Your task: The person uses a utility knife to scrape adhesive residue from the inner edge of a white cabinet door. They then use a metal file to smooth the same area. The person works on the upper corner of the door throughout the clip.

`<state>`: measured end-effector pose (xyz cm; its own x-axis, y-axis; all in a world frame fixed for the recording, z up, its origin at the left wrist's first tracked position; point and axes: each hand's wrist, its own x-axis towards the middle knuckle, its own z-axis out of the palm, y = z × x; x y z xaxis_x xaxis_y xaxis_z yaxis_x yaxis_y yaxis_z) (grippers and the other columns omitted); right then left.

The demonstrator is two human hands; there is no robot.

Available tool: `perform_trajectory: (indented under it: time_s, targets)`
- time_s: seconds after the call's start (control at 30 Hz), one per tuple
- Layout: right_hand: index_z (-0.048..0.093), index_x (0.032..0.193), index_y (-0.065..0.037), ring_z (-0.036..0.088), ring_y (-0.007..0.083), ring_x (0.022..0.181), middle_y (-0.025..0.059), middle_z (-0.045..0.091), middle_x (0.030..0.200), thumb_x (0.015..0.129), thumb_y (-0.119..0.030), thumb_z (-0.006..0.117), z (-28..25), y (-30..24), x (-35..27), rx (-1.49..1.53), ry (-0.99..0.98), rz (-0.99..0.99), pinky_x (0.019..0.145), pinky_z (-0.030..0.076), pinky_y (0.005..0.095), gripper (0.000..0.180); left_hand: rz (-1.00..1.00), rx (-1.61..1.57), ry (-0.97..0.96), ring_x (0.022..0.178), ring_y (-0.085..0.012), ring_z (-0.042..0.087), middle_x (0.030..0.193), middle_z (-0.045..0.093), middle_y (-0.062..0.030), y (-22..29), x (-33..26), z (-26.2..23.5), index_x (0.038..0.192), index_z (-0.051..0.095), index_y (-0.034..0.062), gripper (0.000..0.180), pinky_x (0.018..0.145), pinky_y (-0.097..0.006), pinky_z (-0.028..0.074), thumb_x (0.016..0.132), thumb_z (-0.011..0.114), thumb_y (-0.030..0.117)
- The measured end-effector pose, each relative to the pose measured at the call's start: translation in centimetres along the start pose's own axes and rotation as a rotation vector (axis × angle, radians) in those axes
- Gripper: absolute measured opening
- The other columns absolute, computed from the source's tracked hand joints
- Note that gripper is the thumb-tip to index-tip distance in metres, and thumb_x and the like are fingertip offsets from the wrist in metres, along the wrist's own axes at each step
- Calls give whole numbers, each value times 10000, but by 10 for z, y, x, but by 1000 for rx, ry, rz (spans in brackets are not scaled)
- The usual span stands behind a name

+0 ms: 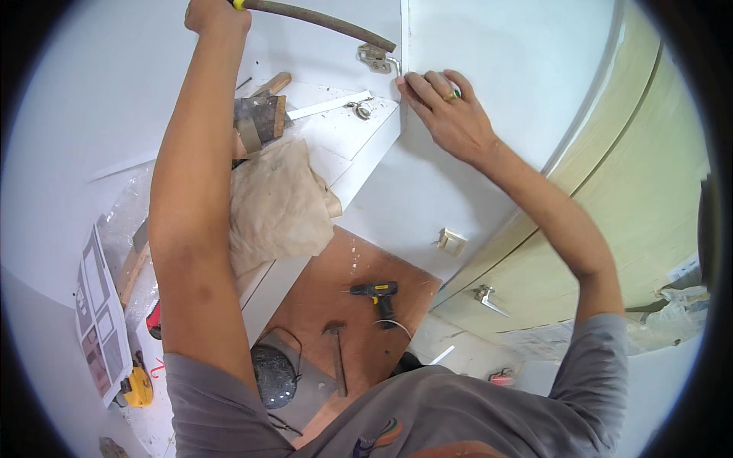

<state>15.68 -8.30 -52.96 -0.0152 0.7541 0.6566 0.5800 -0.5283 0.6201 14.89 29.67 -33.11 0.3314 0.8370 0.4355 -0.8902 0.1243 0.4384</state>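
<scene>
My left hand is raised at the top edge, shut on the handle of a long brown screwdriver whose shaft slants down to a metal hinge on the white cabinet wall. My right hand presses its fingertips against the edge of a white cabinet door right beside the hinge; it wears a ring and holds nothing. The screwdriver's tip is at the hinge plate.
On the white counter lie a beige cloth, a wooden-handled tool, a metal ruler and papers. On the brown floor below lie a cordless drill, a hammer and a dark helmet. A yellow-green door stands at right.
</scene>
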Motion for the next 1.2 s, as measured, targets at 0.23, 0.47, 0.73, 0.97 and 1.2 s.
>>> perform_trajectory:
  time_s: [0.23,0.47,0.73,0.97,1.2]
  targets:
    - [621,1418,-152,517,162,1196,-2,547,1205,1015,-149,522,-6,19,11,-47,3,-144,1208,346,392,414,-54,42,-4,637,-230,526,781,531,-90,19,8,-17,1035,503,35,148,544,-409,459,946,601,102]
    - [631,1396,-157,522,172,1215,7,552,1207,1002,-144,535,-12,23,3,-11,-7,-143,1204,357,406,405,-82,20,-27,645,-243,518,768,528,-106,13,6,-12,1017,480,-2,125,567,-413,452,955,578,46]
    - [606,1412,-124,674,239,987,86,701,1135,970,-207,690,-30,9,-16,450,221,426,1041,467,387,457,-137,-35,-168,596,-232,482,742,513,-88,-32,-22,-2,966,476,52,157,568,-396,430,940,603,140]
    - [699,1223,-42,706,304,846,93,689,1070,988,-121,655,-22,-12,4,645,313,664,664,592,425,251,-172,35,-65,580,-248,499,784,535,-106,-42,-79,29,1007,492,55,160,539,-393,442,928,597,146]
    - [695,1171,-32,697,304,818,110,637,1160,908,-20,675,2,-24,3,567,409,744,679,594,407,264,-26,130,-27,609,-271,554,832,558,-114,-42,-119,40,1142,527,49,249,533,-428,482,924,597,149]
